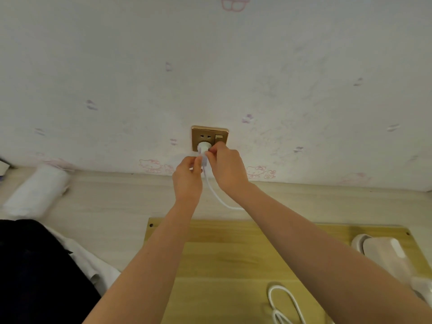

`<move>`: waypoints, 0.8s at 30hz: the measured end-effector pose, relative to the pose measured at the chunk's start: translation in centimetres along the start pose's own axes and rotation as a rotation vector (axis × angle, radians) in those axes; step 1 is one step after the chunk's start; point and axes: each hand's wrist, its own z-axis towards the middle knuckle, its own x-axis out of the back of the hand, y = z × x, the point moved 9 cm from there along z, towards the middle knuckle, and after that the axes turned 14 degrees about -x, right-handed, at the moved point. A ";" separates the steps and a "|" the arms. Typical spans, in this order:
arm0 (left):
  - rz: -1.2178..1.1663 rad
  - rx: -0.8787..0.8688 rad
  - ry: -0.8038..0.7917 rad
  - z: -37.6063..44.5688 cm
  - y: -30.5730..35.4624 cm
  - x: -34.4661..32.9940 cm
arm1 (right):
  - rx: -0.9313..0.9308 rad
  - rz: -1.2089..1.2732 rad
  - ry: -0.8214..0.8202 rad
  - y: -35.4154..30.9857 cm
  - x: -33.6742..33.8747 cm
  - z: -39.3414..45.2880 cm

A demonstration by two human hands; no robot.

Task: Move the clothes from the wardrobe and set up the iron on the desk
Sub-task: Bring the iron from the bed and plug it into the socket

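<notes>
Landmark: a gold wall socket (209,138) was seen on the pale patterned wall (280,78), just above the back edge of the desk (112,202).
White roll: a blurred white bundle (37,190) was laid on the desk, far left of the socket and lower than it; what it was could not be told.
Clothes: dark clothing (30,272) with a white piece (93,265) beside it was piled at the desk's near edge, well below and left of the socket.
Left hand (187,178): it was raised just beneath the socket, fingers pinched on the white cord (216,195) right under the plug.
Plug (203,147): a white plug was seated in the socket's lower outlet.
Right hand (225,169): it was held just below and right of the socket, fingertips closed on the plug's side.
Cord: it was trailed from the plug down between the two hands and was hidden behind the right forearm.
Wooden board (233,265): a yellowish board was laid flat on the desk, directly below the socket.
Cord loops (284,305): slack white cable was coiled on the board, below and right of the socket.
Iron (383,251): a white appliance was rested on the board's right end, far right of the socket and well below it, partly covered by the right forearm.
</notes>
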 end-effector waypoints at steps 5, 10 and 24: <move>0.051 0.013 -0.030 -2.8 -0.2 0.4 | 0.032 -0.166 -0.048 1.7 1.2 -1.9; 0.172 -0.012 -0.104 -7.5 0.6 0.4 | 0.057 -0.219 -0.137 5.7 1.5 -5.6; 0.521 -0.103 -0.298 -29.4 5.0 -6.0 | 0.167 -0.468 -0.243 21.5 4.9 -22.8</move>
